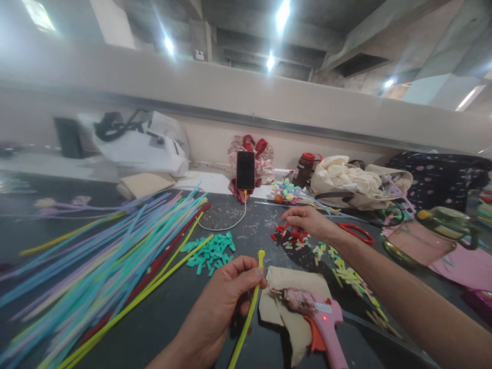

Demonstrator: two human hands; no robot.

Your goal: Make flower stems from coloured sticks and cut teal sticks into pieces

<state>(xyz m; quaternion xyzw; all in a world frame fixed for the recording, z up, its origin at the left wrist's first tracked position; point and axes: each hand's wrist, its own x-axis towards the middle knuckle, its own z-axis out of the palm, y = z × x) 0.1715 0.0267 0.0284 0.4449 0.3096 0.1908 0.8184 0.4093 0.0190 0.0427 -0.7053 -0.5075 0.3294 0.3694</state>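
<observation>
My left hand (236, 287) is closed around a yellow pipe cleaner (250, 312). The stem stands tilted, its top end bent into a small knob, while the lower end runs out of the picture. Farther off on the right, my right hand (303, 219) hovers at a pile of short red pieces (292, 236), thumb and fingers drawn together. Whatever is between those fingertips is too small to make out. A pink glue gun (313, 305) with a lit red light rests on a folded beige cloth (295, 277), just right of my left hand.
Long coloured pipe cleaners (115, 271) cover the left side. Short teal pieces (211, 251) and yellow-green pieces (355, 277) lie in piles. A phone (245, 170) on a cable stands behind. To the right are red-handled scissors (357, 233) and a green-lidded jug (426, 236).
</observation>
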